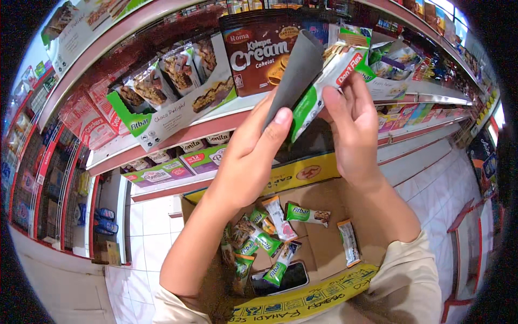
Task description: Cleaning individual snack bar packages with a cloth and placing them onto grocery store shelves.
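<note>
Both of my hands are raised in front of the shelf, around a white and green snack bar box (313, 102) with a red patch. A dark grey bent sheet (298, 67) stands against its left side; whether it is card or cloth I cannot tell. My left hand (253, 143) grips the sheet and the box's lower end, thumb in front, other fingers hidden behind. At the box's right side, my right hand (353, 121) is closed on it with bent fingers. Below my hands, an open cardboard box (324, 248) contains several wrapped snack bars (306, 214).
A dark phone (294, 276) lies in the cardboard box among the bars. On the shelf ahead are a snack bar display box (178, 108), a brown biscuit carton (251, 51) and pink cracker packs (89, 121). Purple and green cartons (199, 159) line the lower shelf.
</note>
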`<state>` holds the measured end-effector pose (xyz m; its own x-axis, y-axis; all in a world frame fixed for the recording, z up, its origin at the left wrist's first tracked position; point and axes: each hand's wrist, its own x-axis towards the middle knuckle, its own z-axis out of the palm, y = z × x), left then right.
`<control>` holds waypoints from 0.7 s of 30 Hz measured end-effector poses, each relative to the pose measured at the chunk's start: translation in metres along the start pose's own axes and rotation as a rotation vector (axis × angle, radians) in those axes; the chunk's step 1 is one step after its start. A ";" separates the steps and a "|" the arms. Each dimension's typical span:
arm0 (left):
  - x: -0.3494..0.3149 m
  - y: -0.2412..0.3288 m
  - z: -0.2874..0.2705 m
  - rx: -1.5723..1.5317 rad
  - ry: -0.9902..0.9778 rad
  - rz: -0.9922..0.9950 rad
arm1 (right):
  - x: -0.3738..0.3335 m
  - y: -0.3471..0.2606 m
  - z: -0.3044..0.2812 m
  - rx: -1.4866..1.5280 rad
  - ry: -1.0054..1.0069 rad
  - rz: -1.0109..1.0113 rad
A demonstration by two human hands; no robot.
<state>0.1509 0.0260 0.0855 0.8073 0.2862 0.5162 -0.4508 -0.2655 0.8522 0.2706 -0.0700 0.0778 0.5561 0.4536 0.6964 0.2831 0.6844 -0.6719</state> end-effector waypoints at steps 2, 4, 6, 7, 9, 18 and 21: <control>-0.001 -0.002 -0.001 -0.037 0.002 -0.023 | -0.001 -0.004 0.004 -0.009 0.031 0.009; -0.001 -0.001 0.000 -0.071 0.010 -0.085 | -0.001 -0.007 0.004 -0.019 0.060 0.014; 0.000 -0.005 -0.002 -0.010 -0.012 -0.100 | 0.000 -0.006 0.002 0.004 0.027 0.037; 0.000 -0.005 -0.001 0.145 -0.033 0.038 | 0.000 -0.005 0.001 0.006 0.025 0.032; 0.000 -0.007 -0.001 0.341 -0.070 0.176 | 0.000 -0.004 0.001 -0.021 0.056 0.052; -0.003 0.003 0.005 -0.009 0.165 0.036 | -0.008 -0.013 0.009 -0.085 -0.107 0.115; -0.004 0.007 0.000 -0.091 0.345 0.099 | -0.009 -0.009 0.009 -0.245 -0.209 0.161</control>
<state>0.1449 0.0232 0.0895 0.5891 0.5606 0.5819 -0.5651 -0.2290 0.7926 0.2561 -0.0751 0.0791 0.4447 0.6687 0.5959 0.3976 0.4488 -0.8003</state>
